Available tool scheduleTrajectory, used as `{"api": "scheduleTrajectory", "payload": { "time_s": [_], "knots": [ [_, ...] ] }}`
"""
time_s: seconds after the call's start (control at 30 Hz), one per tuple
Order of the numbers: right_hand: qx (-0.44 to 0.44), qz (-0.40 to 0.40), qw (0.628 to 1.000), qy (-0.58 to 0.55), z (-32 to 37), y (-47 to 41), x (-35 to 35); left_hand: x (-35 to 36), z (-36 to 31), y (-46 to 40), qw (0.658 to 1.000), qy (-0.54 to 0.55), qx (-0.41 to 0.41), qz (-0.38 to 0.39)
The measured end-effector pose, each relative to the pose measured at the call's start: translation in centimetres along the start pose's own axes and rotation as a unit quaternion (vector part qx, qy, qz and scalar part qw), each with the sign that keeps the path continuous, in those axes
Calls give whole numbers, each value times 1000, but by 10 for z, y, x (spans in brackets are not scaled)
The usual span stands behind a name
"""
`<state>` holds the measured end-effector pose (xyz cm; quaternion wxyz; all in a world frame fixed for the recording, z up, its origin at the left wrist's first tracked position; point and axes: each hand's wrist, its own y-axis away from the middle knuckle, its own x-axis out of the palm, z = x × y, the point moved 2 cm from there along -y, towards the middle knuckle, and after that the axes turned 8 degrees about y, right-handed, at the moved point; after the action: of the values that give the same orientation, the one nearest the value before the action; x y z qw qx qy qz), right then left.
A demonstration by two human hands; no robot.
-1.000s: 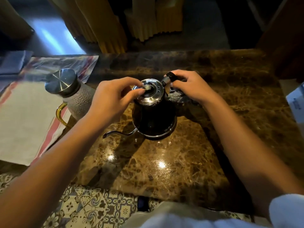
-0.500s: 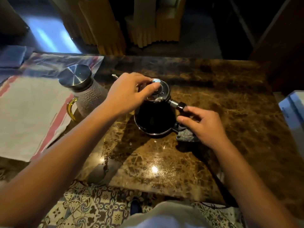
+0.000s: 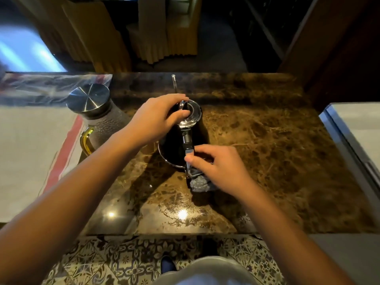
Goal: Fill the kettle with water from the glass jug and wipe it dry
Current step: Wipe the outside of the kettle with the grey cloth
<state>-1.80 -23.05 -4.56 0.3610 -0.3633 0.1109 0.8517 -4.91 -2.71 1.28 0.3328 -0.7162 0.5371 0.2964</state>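
A black gooseneck kettle (image 3: 197,138) stands in the middle of the brown marble counter (image 3: 267,161), its thin spout (image 3: 174,82) pointing away from me. My left hand (image 3: 158,118) pinches the knob of the steel lid (image 3: 190,116) on top. My right hand (image 3: 222,167) grips the black handle (image 3: 188,144), which points toward me, and also holds a grey cloth (image 3: 200,184) bunched under the fingers. The glass jug (image 3: 98,120) with a steel cap and amber handle stands to the kettle's left.
A white cloth with red stripes (image 3: 30,151) covers the counter's left part, under the jug. A white slab with a metal edge (image 3: 357,128) lies at the right. Yellow-covered chairs (image 3: 164,33) stand beyond the counter. Patterned floor tiles (image 3: 123,262) show below.
The kettle has turned on the counter: its spout swung from the near left round to the far side, and the handle came round toward me. My right hand followed the handle nearer.
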Motion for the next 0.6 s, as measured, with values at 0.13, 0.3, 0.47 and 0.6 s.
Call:
{"api": "scheduleTrajectory", "payload": {
  "time_s": [0.13, 0.3, 0.47, 0.6],
  "knots": [
    [69, -120, 986, -97, 11, 0, -35, -7, -15, 16, 992, -12, 75, -103],
    [100, -218, 957, -162, 33, -3, -60, 2, -53, 40, 981, -8, 192, 21],
    [97, -253, 942, -197, 44, 6, -66, 5, -64, 42, 978, 25, 208, 10],
    [75, -159, 959, -222, 32, 19, -76, 0, -74, 38, 974, 109, 199, -7]
  ]
}}
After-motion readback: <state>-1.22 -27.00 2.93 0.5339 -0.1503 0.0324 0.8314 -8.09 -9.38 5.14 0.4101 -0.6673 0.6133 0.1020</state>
